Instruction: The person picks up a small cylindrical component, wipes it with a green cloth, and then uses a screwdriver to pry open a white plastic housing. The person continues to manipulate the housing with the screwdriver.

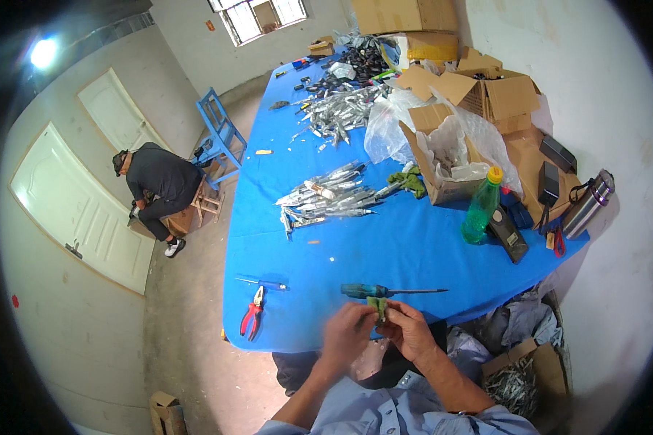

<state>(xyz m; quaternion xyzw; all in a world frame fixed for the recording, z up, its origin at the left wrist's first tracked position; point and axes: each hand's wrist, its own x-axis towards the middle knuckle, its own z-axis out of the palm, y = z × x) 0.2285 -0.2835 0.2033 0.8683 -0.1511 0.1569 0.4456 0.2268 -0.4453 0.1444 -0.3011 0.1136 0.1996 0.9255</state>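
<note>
A small green cloth [378,308] is pinched in the fingers of my right hand [412,329], just above the table's near edge. My left hand [346,336] is blurred, with its curled fingers up against the cloth's left side; what they grip is hidden. Any small part inside the cloth is too covered to tell. Right beyond my hands lies a large screwdriver [365,291] with a dark teal handle, its shaft pointing right. Farther left on the blue tablecloth [299,266] are red-handled combination pliers [252,315] and a thin blue-handled screwdriver [272,285].
Slim silvery metal pieces [332,193] form a pile mid-table, with a larger heap [340,111] behind. A second green rag [408,181], an open carton [446,187], a green bottle [480,209] and a steel flask [589,206] stand right. A seated person [163,174] works at far left.
</note>
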